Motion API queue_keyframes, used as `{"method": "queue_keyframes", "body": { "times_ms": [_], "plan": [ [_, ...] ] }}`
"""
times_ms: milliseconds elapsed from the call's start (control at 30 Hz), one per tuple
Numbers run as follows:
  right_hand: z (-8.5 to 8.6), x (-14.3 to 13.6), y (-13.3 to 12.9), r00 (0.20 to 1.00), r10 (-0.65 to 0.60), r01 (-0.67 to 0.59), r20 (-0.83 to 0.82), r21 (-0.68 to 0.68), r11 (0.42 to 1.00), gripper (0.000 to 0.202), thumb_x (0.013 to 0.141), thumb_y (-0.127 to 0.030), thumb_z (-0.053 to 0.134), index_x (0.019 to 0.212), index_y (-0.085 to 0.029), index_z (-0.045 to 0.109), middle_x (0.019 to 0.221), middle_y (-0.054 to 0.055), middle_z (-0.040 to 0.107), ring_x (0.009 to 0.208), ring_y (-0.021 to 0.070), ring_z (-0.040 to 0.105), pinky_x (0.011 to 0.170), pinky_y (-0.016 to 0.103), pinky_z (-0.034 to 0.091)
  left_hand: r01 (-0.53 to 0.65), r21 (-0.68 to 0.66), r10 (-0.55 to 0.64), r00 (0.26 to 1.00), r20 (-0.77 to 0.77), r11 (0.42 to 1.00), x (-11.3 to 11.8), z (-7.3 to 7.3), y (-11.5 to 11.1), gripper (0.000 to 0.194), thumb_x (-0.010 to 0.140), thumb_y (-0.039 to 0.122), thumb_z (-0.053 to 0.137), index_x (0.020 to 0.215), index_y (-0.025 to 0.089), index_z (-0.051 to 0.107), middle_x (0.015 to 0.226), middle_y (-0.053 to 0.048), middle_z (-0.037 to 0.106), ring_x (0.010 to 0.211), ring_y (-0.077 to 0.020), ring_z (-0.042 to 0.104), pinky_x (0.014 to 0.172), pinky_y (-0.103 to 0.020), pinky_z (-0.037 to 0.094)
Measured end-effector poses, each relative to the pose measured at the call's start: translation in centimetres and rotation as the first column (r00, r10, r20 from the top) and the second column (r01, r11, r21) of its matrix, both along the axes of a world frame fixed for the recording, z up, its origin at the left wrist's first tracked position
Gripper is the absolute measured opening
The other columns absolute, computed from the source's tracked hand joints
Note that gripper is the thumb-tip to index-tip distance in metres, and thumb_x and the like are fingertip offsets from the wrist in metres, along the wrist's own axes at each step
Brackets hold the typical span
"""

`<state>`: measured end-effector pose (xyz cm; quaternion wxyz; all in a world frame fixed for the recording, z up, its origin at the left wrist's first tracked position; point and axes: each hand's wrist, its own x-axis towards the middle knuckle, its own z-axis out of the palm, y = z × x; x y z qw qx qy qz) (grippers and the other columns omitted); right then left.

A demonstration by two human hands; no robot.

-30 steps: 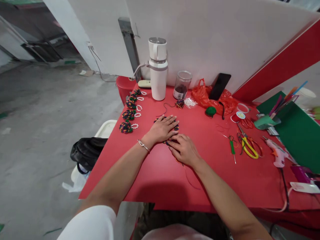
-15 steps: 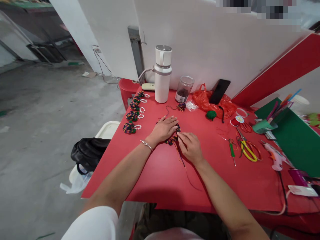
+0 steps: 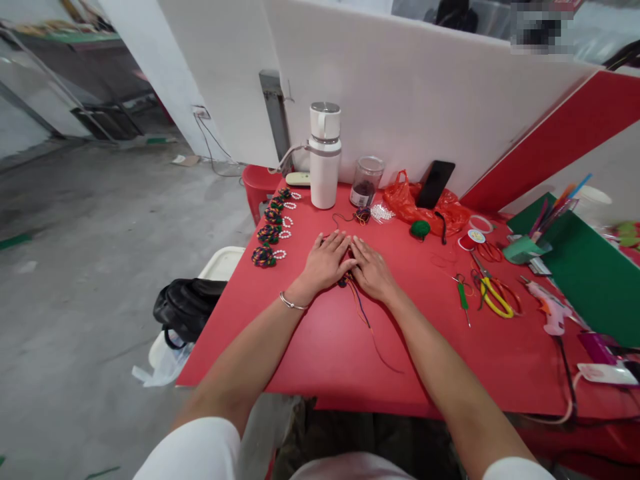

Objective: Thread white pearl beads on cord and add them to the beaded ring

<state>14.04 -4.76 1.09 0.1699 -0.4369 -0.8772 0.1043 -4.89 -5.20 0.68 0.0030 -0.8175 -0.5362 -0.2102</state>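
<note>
My left hand [image 3: 327, 261] lies flat, fingers stretched out, over a piece of dark multicoloured knotted cord [image 3: 343, 283] on the red table. Beside it my right hand [image 3: 373, 270] is also flat and open, its fingertips close to those of the left. Together they hide most of the cord piece. Loose orange and dark cord ends [image 3: 369, 325] trail from under the hands towards the front edge. A thin dark strand [image 3: 343, 217] runs behind them to a small yarn bundle [image 3: 363, 215].
Along the left edge stand several knotted cord pieces [image 3: 263, 256] with white bead loops. A white bottle [image 3: 325, 173], a jar [image 3: 367, 183] and a red plastic bag [image 3: 407, 203] stand behind. Yellow-handled scissors [image 3: 495, 300], a green-handled hook [image 3: 463, 297] and a glue gun [image 3: 547, 310] lie right.
My right hand has gone from pinching at the cord piece to lying flat on it, beside the left. The left hand stays pressed down. The view has shifted slightly.
</note>
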Motion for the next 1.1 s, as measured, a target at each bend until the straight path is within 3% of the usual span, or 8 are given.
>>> {"method": "queue_keyframes", "body": {
  "times_ms": [133,267,433,600,767,900,1000,1100],
  "plan": [
    [-0.4,-0.1,0.4,0.99,0.041,-0.036,0.135,-0.038,0.999,0.064,0.106,-0.042,0.039,0.163,-0.013,0.034,0.17,0.013,0.028,0.159,0.0286,0.026,0.129,0.051,0.024,-0.085,-0.046,0.082,0.994,-0.079,0.995,-0.4,-0.8,-1.0,0.078,0.101,0.067,0.037,0.159,0.014,0.04,0.165,-0.021,0.038,0.156,-0.036,0.032,0.126,-0.062,0.021],
    [-0.8,-0.1,0.4,0.987,0.053,-0.05,0.152,-0.025,0.998,0.067,0.106,-0.044,0.04,0.163,-0.012,0.033,0.17,0.015,0.026,0.159,0.0293,0.025,0.129,0.051,0.023,-0.063,-0.061,0.055,0.991,-0.123,0.996,-0.6,-1.4,-1.0,0.089,0.097,0.075,0.036,0.16,0.012,0.038,0.167,-0.024,0.033,0.157,-0.0376,0.028,0.126,-0.061,0.021],
    [-0.9,0.2,0.3,0.999,0.033,-0.033,0.03,-0.001,0.999,0.061,0.106,-0.044,0.039,0.161,-0.016,0.039,0.168,0.014,0.034,0.157,0.0296,0.031,0.126,0.053,0.03,-0.042,-0.063,0.034,0.992,-0.122,0.997,-0.9,-1.0,-0.8,0.1,0.09,0.084,0.037,0.162,0.015,0.035,0.168,-0.025,0.03,0.158,-0.0381,0.025,0.127,-0.06,0.018],
    [-0.6,0.6,0.4,0.994,-0.026,0.031,-0.11,0.049,0.998,0.055,0.108,-0.033,0.03,0.158,-0.015,0.045,0.164,0.013,0.042,0.156,0.0266,0.034,0.124,0.052,0.034,0.016,-0.03,-0.018,0.997,-0.069,0.999,-0.9,-0.9,-1.0,0.115,0.079,0.093,0.044,0.162,0.013,0.035,0.168,-0.026,0.028,0.159,-0.0406,0.021,0.127,-0.063,0.012],
    [-1.0,0.6,0.5,0.999,0.013,-0.011,-0.051,0.031,0.999,0.047,0.103,-0.026,0.042,0.147,-0.021,0.06,0.153,0.009,0.058,0.149,0.0278,0.045,0.121,0.052,0.036,0.009,-0.028,-0.011,0.997,-0.08,1.0,-0.1,-1.3,-1.4,0.107,0.086,0.088,0.04,0.159,0.01,0.04,0.164,-0.028,0.036,0.157,-0.041,0.027,0.127,-0.06,0.017],
    [-1.5,0.8,0.6,0.988,-0.054,0.067,-0.143,0.087,0.994,0.044,0.097,-0.017,0.045,0.133,-0.017,0.07,0.137,0.011,0.07,0.132,0.0268,0.059,0.115,0.048,0.042,0.067,-0.036,-0.07,0.993,-0.093,0.997,0.6,-1.0,-1.3,0.099,0.091,0.084,0.034,0.159,0.011,0.04,0.164,-0.025,0.037,0.156,-0.0378,0.031,0.128,-0.057,0.019],
    [-1.4,1.1,0.6,0.961,-0.123,0.164,-0.247,0.152,0.975,0.038,0.097,-0.02,0.048,0.123,-0.018,0.076,0.121,0.012,0.076,0.121,0.028,0.063,0.109,0.048,0.047,0.126,-0.039,-0.129,0.989,-0.078,0.991,0.9,-0.5,-1.1,0.098,0.092,0.083,0.032,0.159,0.012,0.039,0.165,-0.022,0.039,0.156,-0.0348,0.032,0.129,-0.054,0.018],
    [-1.1,1.3,0.6,0.946,-0.095,0.164,-0.311,0.204,0.965,0.038,0.102,-0.027,0.046,0.125,-0.019,0.075,0.125,0.012,0.074,0.123,0.0276,0.06,0.112,0.048,0.045,0.091,-0.032,-0.092,0.995,-0.032,0.995,0.9,-0.3,-1.1,0.091,0.096,0.078,0.029,0.159,0.013,0.04,0.164,-0.02,0.041,0.156,-0.0325,0.033,0.129,-0.052,0.018]
  ]
}}
